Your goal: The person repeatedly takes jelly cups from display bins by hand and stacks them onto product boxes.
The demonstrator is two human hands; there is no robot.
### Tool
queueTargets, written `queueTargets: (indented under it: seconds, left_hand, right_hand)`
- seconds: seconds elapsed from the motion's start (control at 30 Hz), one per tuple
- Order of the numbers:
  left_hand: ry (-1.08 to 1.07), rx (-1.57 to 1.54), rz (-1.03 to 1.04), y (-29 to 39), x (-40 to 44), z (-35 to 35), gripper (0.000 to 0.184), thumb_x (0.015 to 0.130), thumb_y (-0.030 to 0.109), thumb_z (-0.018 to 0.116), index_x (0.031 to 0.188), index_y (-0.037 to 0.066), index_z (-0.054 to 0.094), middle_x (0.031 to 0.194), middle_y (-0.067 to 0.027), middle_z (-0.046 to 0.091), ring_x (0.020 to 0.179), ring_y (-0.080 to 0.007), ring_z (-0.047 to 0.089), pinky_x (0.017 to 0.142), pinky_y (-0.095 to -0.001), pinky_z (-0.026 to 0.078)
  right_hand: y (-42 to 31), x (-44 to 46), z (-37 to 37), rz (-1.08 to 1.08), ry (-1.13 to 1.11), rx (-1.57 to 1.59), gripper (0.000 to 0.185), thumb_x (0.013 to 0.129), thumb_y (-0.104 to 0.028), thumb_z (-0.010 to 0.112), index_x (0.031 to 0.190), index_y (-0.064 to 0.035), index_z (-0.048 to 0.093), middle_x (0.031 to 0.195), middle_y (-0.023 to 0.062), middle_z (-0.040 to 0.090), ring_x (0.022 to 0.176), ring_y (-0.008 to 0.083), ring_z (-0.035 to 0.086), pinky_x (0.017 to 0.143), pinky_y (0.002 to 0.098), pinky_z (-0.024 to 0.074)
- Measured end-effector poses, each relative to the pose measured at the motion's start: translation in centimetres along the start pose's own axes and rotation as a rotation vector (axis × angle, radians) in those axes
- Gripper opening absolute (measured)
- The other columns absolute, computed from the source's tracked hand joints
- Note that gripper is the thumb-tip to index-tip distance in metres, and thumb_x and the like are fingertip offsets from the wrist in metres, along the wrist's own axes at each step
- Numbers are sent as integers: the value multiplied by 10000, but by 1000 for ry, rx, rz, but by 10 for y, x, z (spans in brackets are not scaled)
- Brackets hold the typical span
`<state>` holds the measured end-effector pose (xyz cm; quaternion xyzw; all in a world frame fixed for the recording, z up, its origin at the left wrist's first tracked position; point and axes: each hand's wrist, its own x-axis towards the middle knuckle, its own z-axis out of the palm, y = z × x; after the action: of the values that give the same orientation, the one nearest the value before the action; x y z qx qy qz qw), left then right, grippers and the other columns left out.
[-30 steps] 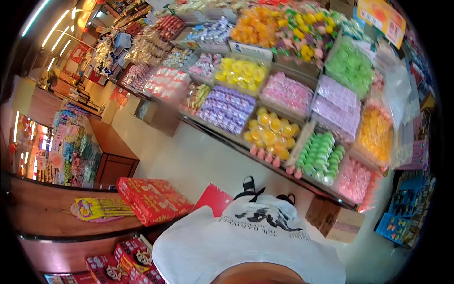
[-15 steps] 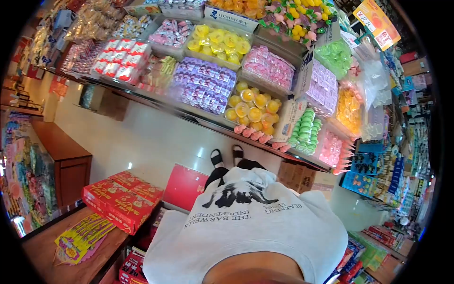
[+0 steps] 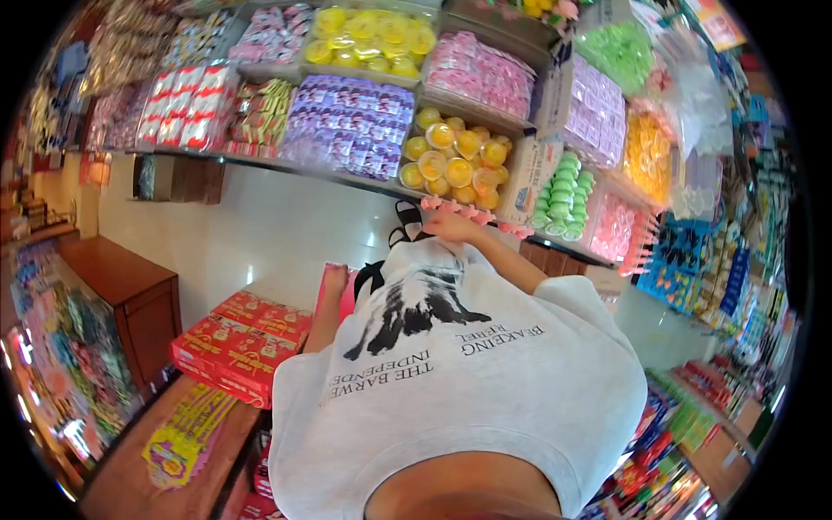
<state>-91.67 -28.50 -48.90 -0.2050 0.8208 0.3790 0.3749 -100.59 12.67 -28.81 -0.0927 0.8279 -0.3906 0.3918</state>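
Observation:
My right hand (image 3: 451, 227) is over the front edge of the candy display, just below a row of pink pieces (image 3: 472, 213) and a box of yellow jelly cups (image 3: 455, 160). Its fingers point left, loosely bent and a little apart, with nothing visible in them. Low at my left side, my left hand (image 3: 335, 277) hangs in front of a pinkish-red panel (image 3: 348, 299). That hand is small and blurred, so its fingers cannot be made out. Purple packets (image 3: 351, 121) fill the box left of the jelly cups.
Red cartons (image 3: 247, 342) sit on a wooden counter (image 3: 121, 459) at lower left, beside a yellow-and-purple packet (image 3: 186, 438). A brown cabinet (image 3: 130, 286) stands farther left. Green-wrapped sweets (image 3: 563, 195) and pink sweets (image 3: 615, 227) line the display's right end. My sandals (image 3: 407, 217) are partly hidden.
Both hands have come into view, the right at the display edge and the left at my side. The display sits higher in view and is turned slightly.

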Motion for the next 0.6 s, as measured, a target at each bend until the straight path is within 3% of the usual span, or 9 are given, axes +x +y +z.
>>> queueTargets:
  seconds: [0.03,0.1,0.17,0.2,0.23,0.33,0.4,0.53,0.6]
  left_hand:
    - [30,128,70,31,0,-15,448,916,413,530,910,1,707,850,-214,713,823,-353,695,767,-470,518]
    - [70,104,101,96,-4,-28,465,914,416,538,1001,-12,700,916,-228,714,913,-363,688,845,-444,515]
    - [-14,123,203,171,-21,-38,480,906,417,566,1026,-30,690,983,-233,712,951,-371,681,872,-434,511]
    - [-58,176,253,193,-18,-37,482,911,421,579,1025,-35,686,968,-227,714,946,-365,682,861,-428,511]
    - [-89,224,357,223,-27,-37,445,953,378,563,967,-56,663,841,-147,706,765,-235,666,731,-362,520]
    - [-259,359,403,307,-44,-34,432,969,376,558,946,-43,660,844,-105,695,778,-196,647,735,-337,511]
    - [-332,413,450,343,-53,-27,405,978,357,556,947,-34,661,843,-83,688,784,-174,638,735,-320,506]
    - [-547,226,456,403,-50,4,301,989,258,551,1075,-20,627,908,-43,669,820,-136,623,740,-283,497]
    - [-616,134,417,403,-23,25,378,979,222,548,1246,-45,548,1058,-89,644,917,-156,622,780,-306,514]
  right_hand:
    - [7,19,10,-45,41,11,377,942,-357,554,1067,-39,712,1055,150,704,1040,278,639,917,391,472]
    - [-30,20,-4,-101,208,24,347,934,-327,564,1036,-27,706,981,153,711,964,286,663,864,407,497]
    - [-58,18,-23,119,368,240,301,928,-285,568,993,-21,697,922,162,712,877,331,678,787,433,518]
    - [-54,21,-20,99,530,200,270,917,-258,572,960,-14,679,885,181,708,829,368,679,728,460,521]
    - [-55,16,-24,114,536,231,270,917,-258,572,960,-14,679,885,181,708,829,368,679,728,460,521]
    - [-59,7,-49,102,573,267,249,902,-223,570,997,-15,668,892,205,698,853,381,676,722,473,523]
    - [-49,5,-55,191,772,46,242,886,-199,577,1031,-25,662,924,212,691,849,371,682,694,476,534]
    - [-27,4,-77,440,867,-11,257,880,-200,570,1065,-42,654,1004,213,680,857,371,688,700,476,541]
    - [-32,-4,-95,557,635,165,282,883,-227,568,1090,-54,649,1066,216,665,879,370,690,744,481,539]
